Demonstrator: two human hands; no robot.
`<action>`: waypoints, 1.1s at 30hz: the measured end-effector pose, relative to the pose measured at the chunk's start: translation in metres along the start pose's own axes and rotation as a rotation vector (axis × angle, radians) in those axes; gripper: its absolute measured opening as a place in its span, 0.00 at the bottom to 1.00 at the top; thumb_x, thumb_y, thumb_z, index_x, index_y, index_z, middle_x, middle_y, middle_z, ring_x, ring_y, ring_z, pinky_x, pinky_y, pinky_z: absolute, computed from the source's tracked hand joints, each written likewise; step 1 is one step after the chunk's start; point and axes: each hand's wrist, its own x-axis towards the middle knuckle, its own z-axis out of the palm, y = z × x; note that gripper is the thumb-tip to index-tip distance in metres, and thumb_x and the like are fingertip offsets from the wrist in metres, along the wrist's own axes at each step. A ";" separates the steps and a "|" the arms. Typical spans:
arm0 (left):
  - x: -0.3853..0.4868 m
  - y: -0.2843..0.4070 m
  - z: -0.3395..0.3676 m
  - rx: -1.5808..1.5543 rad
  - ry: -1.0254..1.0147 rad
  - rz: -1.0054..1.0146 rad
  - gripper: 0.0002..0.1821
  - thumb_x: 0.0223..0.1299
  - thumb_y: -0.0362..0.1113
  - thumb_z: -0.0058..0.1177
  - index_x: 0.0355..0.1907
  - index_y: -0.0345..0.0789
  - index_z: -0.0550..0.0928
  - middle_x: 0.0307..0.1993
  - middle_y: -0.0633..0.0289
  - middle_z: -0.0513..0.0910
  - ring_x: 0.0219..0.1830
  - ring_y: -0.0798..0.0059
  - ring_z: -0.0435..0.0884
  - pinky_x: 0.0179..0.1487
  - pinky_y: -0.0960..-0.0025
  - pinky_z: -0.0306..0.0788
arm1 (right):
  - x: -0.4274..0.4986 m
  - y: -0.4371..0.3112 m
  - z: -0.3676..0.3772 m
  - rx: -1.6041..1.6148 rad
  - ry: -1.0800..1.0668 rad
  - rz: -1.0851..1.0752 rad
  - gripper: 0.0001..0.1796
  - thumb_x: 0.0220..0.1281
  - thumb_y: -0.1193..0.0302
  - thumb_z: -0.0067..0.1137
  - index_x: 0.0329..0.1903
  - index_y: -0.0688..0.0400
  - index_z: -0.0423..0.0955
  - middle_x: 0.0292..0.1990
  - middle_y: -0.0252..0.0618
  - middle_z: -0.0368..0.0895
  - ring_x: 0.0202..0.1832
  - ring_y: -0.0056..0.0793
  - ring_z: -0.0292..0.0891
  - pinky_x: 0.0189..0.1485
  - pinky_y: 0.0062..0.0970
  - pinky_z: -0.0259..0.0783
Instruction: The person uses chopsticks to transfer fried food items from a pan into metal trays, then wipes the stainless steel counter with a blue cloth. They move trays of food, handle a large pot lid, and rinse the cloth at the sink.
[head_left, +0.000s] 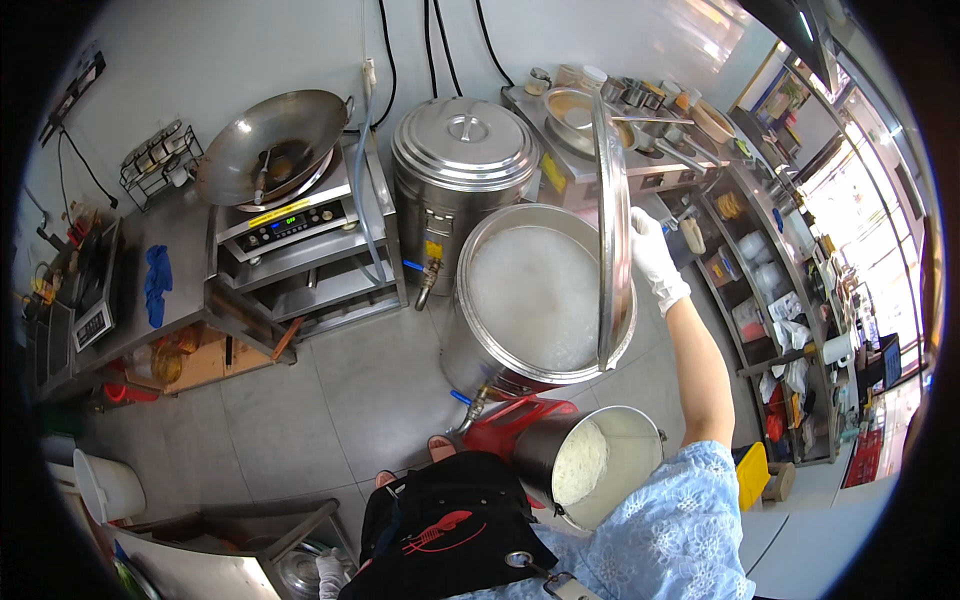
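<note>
My right hand (654, 255), in a white glove, holds a large round metal lid (613, 232) tilted up on edge at the right side of an uncovered stainless steel pot (480, 352). Whitish, foamy liquid (532, 296) fills much of the pot, and a tap with a blue lever (472, 409) sits low on its front. My left hand (330, 574), also gloved, is at the lower edge beside a metal lid or bowl (300, 570); its fingers are partly hidden. Close before my body, a metal bucket (536, 454) contains a pale, foamy mass (581, 461) and cloudy liquid.
A red plastic stool (517, 416) stands under the bucket. Behind the pot is a second, lidded steel pot (465, 142). A wok (277, 142) rests on an induction cooker (296, 225) at left. Shelving (750, 300) lines the right; a white bin (109, 487) stands lower left.
</note>
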 end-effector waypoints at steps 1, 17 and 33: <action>-0.001 0.001 0.000 0.007 -0.011 -0.014 0.09 0.60 0.37 0.46 0.31 0.33 0.72 0.20 0.58 0.78 0.18 0.65 0.79 0.17 0.67 0.71 | 0.000 0.000 0.001 0.006 -0.003 0.051 0.05 0.59 0.74 0.49 0.36 0.62 0.70 0.28 0.27 0.70 0.30 0.13 0.63 0.31 0.16 0.62; -0.014 0.001 0.007 0.004 0.051 -0.106 0.10 0.60 0.37 0.45 0.38 0.32 0.71 0.20 0.55 0.78 0.14 0.67 0.76 0.15 0.69 0.70 | 0.012 0.015 0.012 -0.031 -0.058 0.151 0.03 0.60 0.75 0.47 0.34 0.61 0.69 0.20 0.26 0.66 0.19 0.13 0.59 0.22 0.17 0.57; -0.038 0.003 0.014 -0.128 0.026 -0.191 0.05 0.58 0.33 0.46 0.33 0.33 0.72 0.18 0.57 0.75 0.13 0.68 0.73 0.13 0.69 0.66 | 0.007 0.027 0.054 -0.853 -0.152 0.112 0.17 0.51 0.67 0.57 0.45 0.57 0.73 0.35 0.51 0.78 0.40 0.47 0.74 0.44 0.35 0.69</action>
